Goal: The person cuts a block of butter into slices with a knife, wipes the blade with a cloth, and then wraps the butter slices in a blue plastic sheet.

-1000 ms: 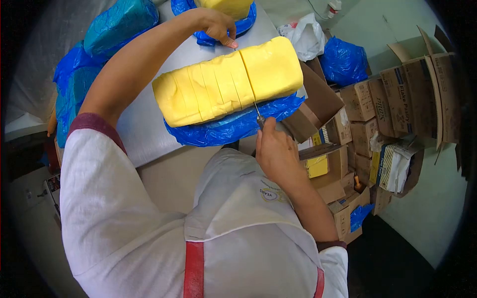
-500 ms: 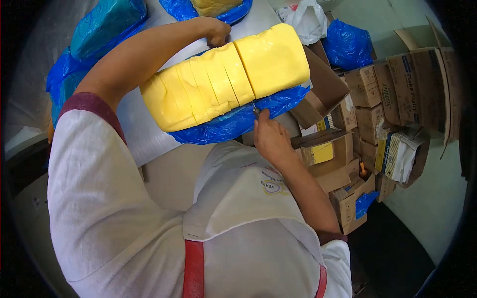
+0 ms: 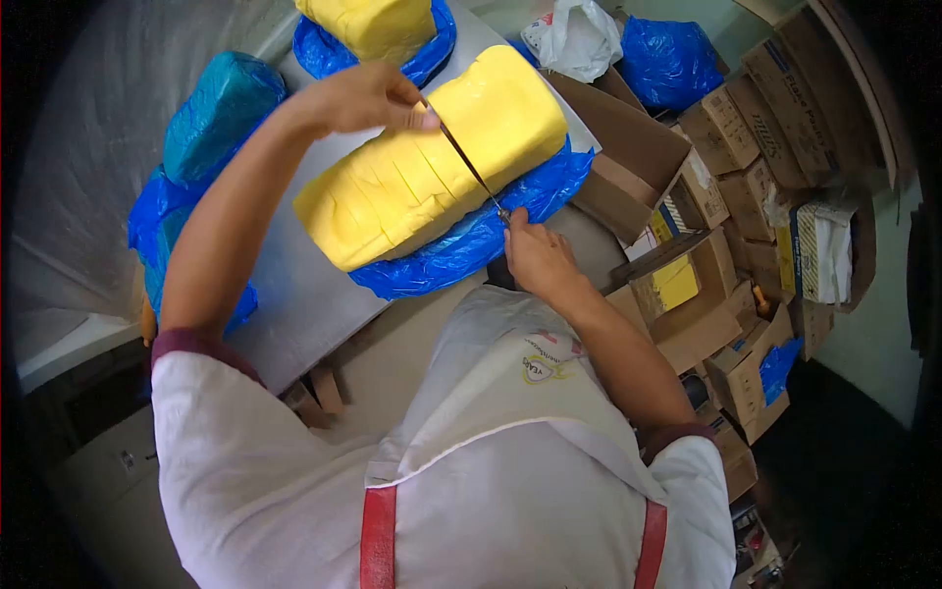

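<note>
A long yellow block of butter or margarine (image 3: 515,108) lies on a blue plastic wrapper (image 3: 422,265), with several parallel cuts across its left part. A thin knife (image 3: 465,155) lies crosswise over the top of the block, its dark blade showing along most of its length. My right hand (image 3: 540,257) is closed around the handle at the near side, by the wrapper. At the far side, my left hand (image 3: 368,98) is closed, its fingers pinching the blade's far end. Whether the blade sits in a cut is hard to make out.
Another yellow block (image 3: 378,25) sits in blue plastic on the table (image 3: 294,294). Blue-wrapped blocks (image 3: 221,113) are stacked at the left. Open cardboard boxes (image 3: 628,147) crowd the right side, near a white bag (image 3: 574,39) and a blue bag (image 3: 672,64).
The blade, earlier sunk in the block, now shows above its top. My left hand has come into clearer sight at the blade's far end. The whole view has tilted and shifted.
</note>
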A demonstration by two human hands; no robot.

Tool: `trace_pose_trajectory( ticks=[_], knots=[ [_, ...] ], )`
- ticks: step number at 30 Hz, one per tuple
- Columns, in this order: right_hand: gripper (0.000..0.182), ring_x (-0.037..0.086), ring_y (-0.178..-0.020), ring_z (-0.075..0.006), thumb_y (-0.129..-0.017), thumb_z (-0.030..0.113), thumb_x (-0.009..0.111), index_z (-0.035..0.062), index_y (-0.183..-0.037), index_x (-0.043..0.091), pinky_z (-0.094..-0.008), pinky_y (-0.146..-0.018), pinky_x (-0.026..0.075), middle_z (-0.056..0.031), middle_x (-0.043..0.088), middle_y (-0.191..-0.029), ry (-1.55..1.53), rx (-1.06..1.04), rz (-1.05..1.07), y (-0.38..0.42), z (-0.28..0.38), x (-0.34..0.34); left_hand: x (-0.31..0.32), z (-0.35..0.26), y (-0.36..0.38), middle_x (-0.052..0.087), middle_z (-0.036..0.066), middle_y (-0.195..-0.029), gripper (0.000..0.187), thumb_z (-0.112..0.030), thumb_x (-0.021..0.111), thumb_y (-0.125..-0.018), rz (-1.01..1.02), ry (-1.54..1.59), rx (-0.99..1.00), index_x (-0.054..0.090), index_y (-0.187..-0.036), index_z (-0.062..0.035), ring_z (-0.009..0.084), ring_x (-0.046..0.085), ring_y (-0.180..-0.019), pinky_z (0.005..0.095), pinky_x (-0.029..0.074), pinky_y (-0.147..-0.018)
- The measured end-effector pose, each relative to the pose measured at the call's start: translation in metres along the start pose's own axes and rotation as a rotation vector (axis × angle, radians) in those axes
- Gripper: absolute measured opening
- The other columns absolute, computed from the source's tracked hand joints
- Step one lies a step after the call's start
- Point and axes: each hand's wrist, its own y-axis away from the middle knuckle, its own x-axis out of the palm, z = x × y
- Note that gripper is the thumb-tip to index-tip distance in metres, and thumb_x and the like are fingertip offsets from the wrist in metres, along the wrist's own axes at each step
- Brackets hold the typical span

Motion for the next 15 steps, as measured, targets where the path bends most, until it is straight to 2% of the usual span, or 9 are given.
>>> trace_pose_trajectory(
  ticks=[2,6,9,12,14,15],
  knots=[
    [0.025,0.065,-0.080,-0.0446,-0.093,0.016,0.048,-0.0070,-0.102,0.047,-0.0537,-0.073,0.050,-0.0283,0.065,-0.083,0.010,0.014,0.029,0.002,0.005,-0.007,0.003,-0.004,0.007,0.069,0.010,-0.079,0.058,-0.053,0.077,-0.071,0.001,-0.015,-0.013,0.073,-0.094,0.0000,0.0196,0.063,-0.077,0.0328,0.048,-0.071],
    [0.024,0.065,-0.087,-0.0435,-0.088,0.011,0.049,-0.0086,-0.101,0.050,-0.0525,-0.079,0.050,-0.0296,0.065,-0.089,0.037,0.014,0.031,0.002,0.018,-0.022,0.006,-0.009,0.010,0.070,0.011,-0.082,0.057,-0.054,0.077,-0.071,-0.022,-0.068,-0.050,0.074,-0.094,-0.0021,0.0211,0.064,-0.079,0.0336,0.048,-0.072],
    [0.028,0.062,-0.082,-0.0475,-0.093,0.017,0.046,-0.0086,-0.103,0.048,-0.0564,-0.077,0.047,-0.0326,0.063,-0.083,-0.001,-0.048,-0.009,0.010,0.036,-0.046,0.008,-0.008,0.009,0.070,0.012,-0.083,0.059,-0.056,0.076,-0.070,-0.064,-0.093,-0.049,0.074,-0.094,-0.0025,0.0221,0.064,-0.081,0.0348,0.048,-0.074],
    [0.024,0.063,-0.093,-0.0447,-0.086,0.010,0.049,-0.0081,-0.102,0.050,-0.0529,-0.084,0.048,-0.0316,0.063,-0.094,-0.009,0.045,0.137,0.054,0.057,-0.086,0.006,-0.015,0.011,0.070,0.014,-0.087,0.061,-0.057,0.076,-0.070,-0.049,-0.108,-0.093,0.073,-0.097,-0.0024,0.0240,0.064,-0.087,0.0358,0.048,-0.078],
    [0.027,0.061,-0.080,-0.0482,-0.093,0.020,0.046,-0.0056,-0.101,0.050,-0.0551,-0.075,0.047,-0.0301,0.063,-0.080,0.000,0.072,0.121,0.101,0.045,-0.087,0.008,-0.010,0.011,0.069,0.015,-0.092,0.063,-0.057,0.076,-0.070,-0.065,-0.061,-0.058,0.072,-0.100,-0.0019,0.0257,0.064,-0.091,0.0357,0.048,-0.082],
    [0.025,0.061,-0.078,-0.0471,-0.093,0.019,0.047,-0.0036,-0.102,0.051,-0.0547,-0.074,0.047,-0.0283,0.063,-0.079,0.042,0.080,0.114,0.131,0.041,-0.093,0.009,-0.004,0.012,0.069,0.015,-0.094,0.064,-0.057,0.076,-0.070,-0.079,-0.032,-0.045,0.072,-0.102,-0.0017,0.0265,0.064,-0.094,0.0356,0.048,-0.084]
  ],
)
